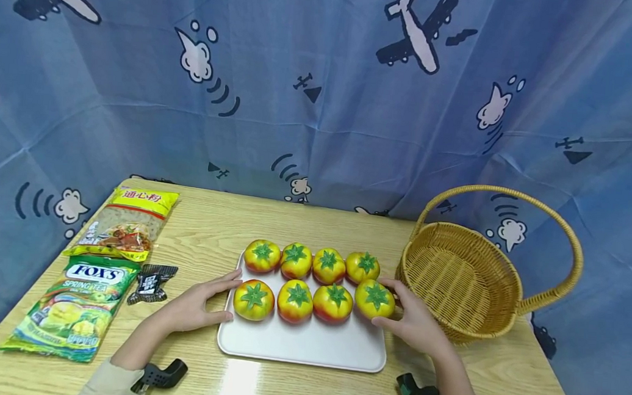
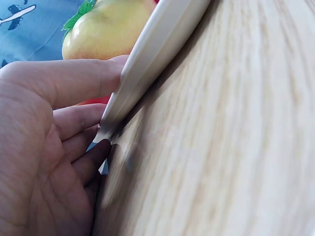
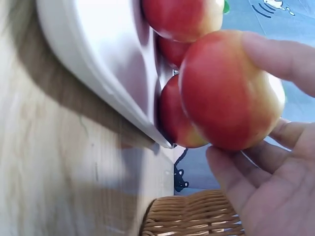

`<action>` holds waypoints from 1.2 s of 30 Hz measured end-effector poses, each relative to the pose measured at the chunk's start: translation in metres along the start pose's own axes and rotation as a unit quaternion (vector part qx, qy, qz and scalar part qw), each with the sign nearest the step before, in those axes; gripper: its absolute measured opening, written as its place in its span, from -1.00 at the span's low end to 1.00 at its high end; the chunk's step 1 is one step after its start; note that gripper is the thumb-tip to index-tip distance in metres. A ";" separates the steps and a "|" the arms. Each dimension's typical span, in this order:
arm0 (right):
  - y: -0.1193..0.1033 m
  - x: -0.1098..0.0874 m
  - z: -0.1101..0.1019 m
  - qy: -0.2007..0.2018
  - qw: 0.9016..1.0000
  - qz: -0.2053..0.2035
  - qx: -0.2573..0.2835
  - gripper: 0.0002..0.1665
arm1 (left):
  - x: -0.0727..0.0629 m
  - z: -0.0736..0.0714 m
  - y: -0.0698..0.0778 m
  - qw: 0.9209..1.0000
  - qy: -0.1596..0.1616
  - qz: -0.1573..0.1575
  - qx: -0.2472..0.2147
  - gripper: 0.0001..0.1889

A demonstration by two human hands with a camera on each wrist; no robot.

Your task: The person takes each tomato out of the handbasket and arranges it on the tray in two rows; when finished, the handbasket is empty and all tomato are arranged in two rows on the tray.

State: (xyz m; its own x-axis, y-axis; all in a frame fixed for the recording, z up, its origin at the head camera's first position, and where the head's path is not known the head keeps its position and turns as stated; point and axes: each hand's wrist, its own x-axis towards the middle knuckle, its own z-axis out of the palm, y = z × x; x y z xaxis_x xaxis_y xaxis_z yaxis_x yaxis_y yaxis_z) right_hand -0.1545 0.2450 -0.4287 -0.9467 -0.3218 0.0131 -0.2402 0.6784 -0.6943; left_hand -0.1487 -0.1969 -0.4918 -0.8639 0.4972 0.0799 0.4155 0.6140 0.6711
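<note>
Red-and-yellow toy tomatoes with green star-shaped tops stand in two rows on a white tray. My right hand grips the front row's rightmost tomato, thumb on one side and fingers on the other. In the right wrist view this tomato is raised above the tray, its red underside showing. At the tray's left edge, my left hand touches the rim with thumb and fingertips; the left wrist view shows its thumb against the rim, with a tomato behind.
A wicker basket with a tall handle stands right of the tray, close behind my right hand. On the left lie a pasta bag, a green FOX'S candy bag and a small black packet. A blue curtain hangs behind the table.
</note>
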 end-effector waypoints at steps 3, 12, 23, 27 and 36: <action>0.002 0.001 0.002 -0.014 1.000 0.008 0.000 -0.13 | 0.000 0.000 0.000 1.000 -0.001 -0.001 0.000 -0.28; 0.004 0.002 0.004 -0.049 0.999 0.025 -0.001 -0.13 | 0.001 -0.001 0.002 1.000 0.002 0.005 -0.004 -0.28; 0.005 0.002 0.004 -0.083 0.996 0.020 0.006 -0.13 | 0.001 -0.001 0.001 1.000 0.002 -0.001 -0.011 -0.28; 0.005 0.001 0.004 -0.086 0.996 0.014 0.006 -0.12 | 0.001 -0.001 0.001 1.000 0.002 -0.007 -0.012 -0.28; 0.007 0.001 0.004 -0.091 0.996 0.017 0.009 -0.04 | 0.000 -0.001 0.002 1.000 0.000 -0.009 -0.012 -0.26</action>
State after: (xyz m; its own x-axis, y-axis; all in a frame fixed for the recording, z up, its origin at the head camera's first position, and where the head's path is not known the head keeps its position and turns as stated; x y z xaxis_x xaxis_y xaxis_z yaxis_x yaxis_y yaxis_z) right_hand -0.1565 0.2466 -0.4368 -0.8991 -0.4148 -0.1397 -0.2042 0.6799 -0.7043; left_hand -0.1480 -0.1963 -0.4898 -0.8711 0.4864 0.0672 0.3929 0.6084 0.6895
